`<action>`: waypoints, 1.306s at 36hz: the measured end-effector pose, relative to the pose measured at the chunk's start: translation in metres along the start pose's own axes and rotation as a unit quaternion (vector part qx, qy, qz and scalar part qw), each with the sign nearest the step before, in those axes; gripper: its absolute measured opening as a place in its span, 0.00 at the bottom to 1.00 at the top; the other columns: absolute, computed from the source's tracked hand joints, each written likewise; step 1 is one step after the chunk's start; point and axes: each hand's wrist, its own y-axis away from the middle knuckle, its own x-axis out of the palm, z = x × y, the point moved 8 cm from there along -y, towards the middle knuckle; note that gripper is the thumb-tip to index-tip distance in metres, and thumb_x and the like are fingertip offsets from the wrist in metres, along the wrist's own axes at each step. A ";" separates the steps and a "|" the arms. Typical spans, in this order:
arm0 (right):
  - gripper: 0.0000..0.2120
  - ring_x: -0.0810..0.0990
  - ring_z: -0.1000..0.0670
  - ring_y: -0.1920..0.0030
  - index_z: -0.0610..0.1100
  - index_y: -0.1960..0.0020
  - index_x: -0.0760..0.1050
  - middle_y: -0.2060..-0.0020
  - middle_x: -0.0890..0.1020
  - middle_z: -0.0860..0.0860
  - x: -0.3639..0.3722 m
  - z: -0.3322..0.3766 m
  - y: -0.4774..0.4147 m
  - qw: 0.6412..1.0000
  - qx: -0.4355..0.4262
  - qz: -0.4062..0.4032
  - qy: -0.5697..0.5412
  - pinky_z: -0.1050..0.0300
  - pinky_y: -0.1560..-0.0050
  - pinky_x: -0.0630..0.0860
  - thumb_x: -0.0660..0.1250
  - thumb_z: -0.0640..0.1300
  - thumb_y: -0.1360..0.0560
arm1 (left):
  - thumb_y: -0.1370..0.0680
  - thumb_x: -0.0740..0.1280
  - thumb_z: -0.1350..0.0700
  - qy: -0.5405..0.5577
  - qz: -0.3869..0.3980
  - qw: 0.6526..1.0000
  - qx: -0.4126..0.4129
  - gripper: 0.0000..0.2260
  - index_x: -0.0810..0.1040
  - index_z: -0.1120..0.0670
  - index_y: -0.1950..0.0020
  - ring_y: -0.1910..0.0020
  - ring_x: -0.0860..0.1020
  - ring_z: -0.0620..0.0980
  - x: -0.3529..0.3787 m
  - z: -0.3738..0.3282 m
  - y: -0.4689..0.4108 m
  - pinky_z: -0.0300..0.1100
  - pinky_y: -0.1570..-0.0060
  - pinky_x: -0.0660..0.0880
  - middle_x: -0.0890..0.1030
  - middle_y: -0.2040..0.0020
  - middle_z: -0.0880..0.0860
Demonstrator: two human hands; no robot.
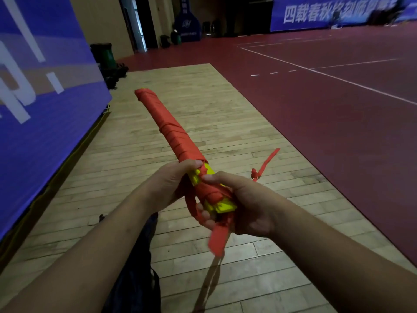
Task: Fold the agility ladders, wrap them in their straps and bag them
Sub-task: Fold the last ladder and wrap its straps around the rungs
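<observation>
Head camera looks down over two bare forearms reaching forward. Beneath the left forearm a dark blue fabric piece (135, 256) lies on the floor; its kind cannot be told. A loose red strap end (217, 238) hangs blurred below the right hand (246, 204). This hand grips the near end of the ladder bundle (173, 132), a long roll of flat yellow plastic rungs wound in red fabric strap. Its thumb lies on top of the red wrapping and its fingers curl underneath, where the yellow rung ends stick out.

The left hand (171, 184) sits just beyond, fingers curled round the ladder bundle where the tight wrapping gives way to bare yellow. A second thin red strap tail (264, 166) with a knot sticks up beside the right hand. The ladder bundle is held in the air, slanting away and to the left, fully red along its far half.

Under everything runs a pale wooden plank floor (180, 98). To its right is a dark red sports court (316, 98) marked with white lines. A tall blue panel (45, 98) with large white shapes stands along the left. Past it are a green bin (106, 55) and some dark items on the floor. At the far wall stand a blue padded stand (187, 23) and a long blue banner (327, 14) with white characters.
</observation>
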 end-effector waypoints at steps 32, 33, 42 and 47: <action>0.15 0.74 0.57 0.77 0.42 0.51 0.76 0.70 0.80 0.51 -0.015 -0.002 -0.018 0.840 -0.076 -0.160 0.513 0.64 0.75 0.69 0.64 0.55 0.19 | 0.27 0.71 0.42 -0.307 -0.103 0.932 -0.159 0.16 0.81 0.56 0.55 0.62 0.82 0.52 -0.014 0.045 -0.005 0.45 0.58 0.79 0.83 0.62 0.54; 0.16 0.73 0.58 0.79 0.44 0.54 0.76 0.73 0.79 0.53 -0.012 0.003 -0.015 0.846 -0.088 -0.142 0.507 0.65 0.76 0.68 0.63 0.57 0.19 | 0.26 0.71 0.43 -0.291 -0.115 0.938 -0.149 0.15 0.80 0.56 0.56 0.63 0.80 0.51 -0.015 0.041 -0.007 0.44 0.59 0.77 0.81 0.64 0.53; 0.07 0.72 0.56 0.72 0.37 0.51 0.80 0.69 0.76 0.48 -0.044 0.053 0.009 0.837 -0.137 -0.092 0.521 0.63 0.71 0.71 0.69 0.41 0.21 | 0.26 0.72 0.50 -0.322 -0.092 0.938 -0.089 0.10 0.80 0.57 0.59 0.74 0.75 0.47 -0.030 0.019 -0.002 0.38 0.71 0.71 0.77 0.71 0.51; 0.23 0.82 0.49 0.63 0.32 0.40 0.75 0.60 0.82 0.43 -0.103 0.056 -0.007 0.904 -0.165 -0.268 0.289 0.55 0.59 0.79 0.70 0.52 0.21 | 0.42 0.72 0.38 -0.332 -0.020 0.938 -0.094 0.24 0.81 0.57 0.59 0.68 0.77 0.52 -0.007 0.026 0.002 0.44 0.63 0.72 0.79 0.69 0.53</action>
